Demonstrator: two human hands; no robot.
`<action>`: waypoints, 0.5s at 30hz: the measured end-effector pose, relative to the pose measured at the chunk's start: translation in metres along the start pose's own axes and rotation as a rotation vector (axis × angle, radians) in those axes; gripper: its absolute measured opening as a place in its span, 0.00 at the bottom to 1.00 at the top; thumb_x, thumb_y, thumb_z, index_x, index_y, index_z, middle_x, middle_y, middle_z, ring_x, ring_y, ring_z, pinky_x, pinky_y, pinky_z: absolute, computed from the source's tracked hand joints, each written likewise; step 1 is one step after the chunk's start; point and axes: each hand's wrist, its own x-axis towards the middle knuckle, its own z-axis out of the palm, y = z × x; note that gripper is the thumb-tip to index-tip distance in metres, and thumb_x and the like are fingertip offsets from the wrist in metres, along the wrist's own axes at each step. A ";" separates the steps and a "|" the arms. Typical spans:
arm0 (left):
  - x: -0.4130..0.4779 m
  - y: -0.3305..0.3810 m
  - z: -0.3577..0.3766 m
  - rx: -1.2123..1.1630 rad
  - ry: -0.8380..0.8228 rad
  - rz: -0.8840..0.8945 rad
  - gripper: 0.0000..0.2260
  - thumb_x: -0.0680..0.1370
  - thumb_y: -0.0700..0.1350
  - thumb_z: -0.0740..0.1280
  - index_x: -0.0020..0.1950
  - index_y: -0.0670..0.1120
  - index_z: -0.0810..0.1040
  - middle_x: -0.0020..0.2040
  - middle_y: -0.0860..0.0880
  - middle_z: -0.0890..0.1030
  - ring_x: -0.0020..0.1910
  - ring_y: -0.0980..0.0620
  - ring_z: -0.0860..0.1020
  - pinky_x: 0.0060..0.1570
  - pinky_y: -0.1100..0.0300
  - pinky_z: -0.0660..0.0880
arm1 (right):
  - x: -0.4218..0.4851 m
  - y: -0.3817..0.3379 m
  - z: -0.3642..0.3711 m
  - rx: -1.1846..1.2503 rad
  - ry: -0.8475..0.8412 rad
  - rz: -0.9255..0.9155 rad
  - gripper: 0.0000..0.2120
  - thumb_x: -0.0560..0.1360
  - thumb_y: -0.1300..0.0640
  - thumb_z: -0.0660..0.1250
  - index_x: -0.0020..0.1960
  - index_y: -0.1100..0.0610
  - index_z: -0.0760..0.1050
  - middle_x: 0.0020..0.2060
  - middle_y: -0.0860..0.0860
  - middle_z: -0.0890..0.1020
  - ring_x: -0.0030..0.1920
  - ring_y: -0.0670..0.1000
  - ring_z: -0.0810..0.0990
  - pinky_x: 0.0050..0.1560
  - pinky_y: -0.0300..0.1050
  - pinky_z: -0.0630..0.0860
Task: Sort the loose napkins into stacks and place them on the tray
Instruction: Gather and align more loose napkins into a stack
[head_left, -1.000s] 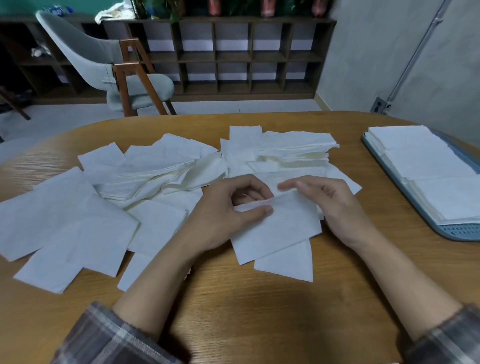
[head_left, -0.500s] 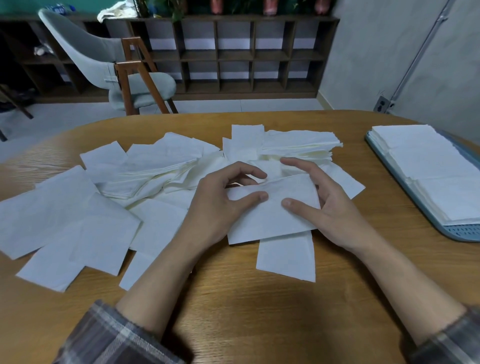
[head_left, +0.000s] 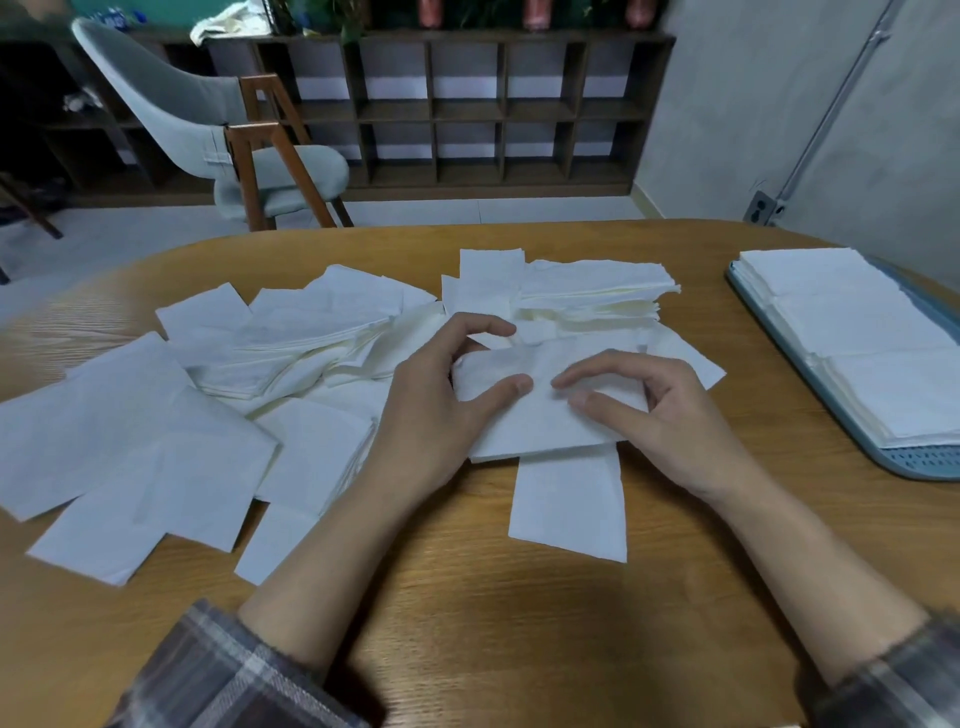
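Observation:
My left hand (head_left: 441, 410) grips the left edge of a white napkin (head_left: 524, 426) at the table's middle, thumb on top and fingers curled behind. On the same napkin my right hand (head_left: 670, 421) arches over the right part, pinching it with fingertips and thumb. A second napkin (head_left: 569, 504) lies flat under it, nearer to me. Loose napkins (head_left: 135, 447) spread over the left of the table, with a jumbled heap (head_left: 311, 338) behind them. A rough stack (head_left: 592, 296) sits beyond my hands. The blue tray (head_left: 924, 460) at the right holds stacked napkins (head_left: 857, 332).
The wooden table (head_left: 493, 623) is bare in front of me and between my right hand and the tray. Beyond the table stand a grey chair (head_left: 208, 119) with wooden legs and a dark cubby shelf (head_left: 467, 109). A grey wall is at the right.
Both hands have carried the napkin slightly away from me. My right hand moved from the napkin's right edge onto its top, closing toward my left thumb.

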 end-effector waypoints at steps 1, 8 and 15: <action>-0.001 -0.001 0.003 0.057 0.033 0.062 0.17 0.75 0.45 0.80 0.60 0.55 0.79 0.51 0.56 0.80 0.53 0.60 0.78 0.51 0.67 0.73 | 0.001 0.001 0.001 -0.020 0.018 0.017 0.11 0.80 0.66 0.71 0.56 0.53 0.86 0.55 0.41 0.87 0.62 0.42 0.82 0.59 0.32 0.74; -0.007 -0.005 0.012 0.301 -0.514 0.198 0.14 0.71 0.57 0.82 0.51 0.55 0.84 0.47 0.58 0.81 0.50 0.57 0.79 0.49 0.61 0.74 | 0.005 0.014 -0.008 -0.186 0.219 0.024 0.17 0.81 0.68 0.68 0.60 0.50 0.86 0.57 0.35 0.86 0.65 0.35 0.78 0.63 0.26 0.68; -0.012 -0.006 0.012 0.263 -0.617 0.173 0.06 0.75 0.52 0.80 0.50 0.55 0.88 0.48 0.58 0.82 0.51 0.57 0.79 0.52 0.61 0.74 | 0.004 0.011 -0.006 -0.170 0.167 0.003 0.16 0.82 0.68 0.67 0.60 0.50 0.86 0.57 0.35 0.85 0.65 0.35 0.78 0.65 0.27 0.68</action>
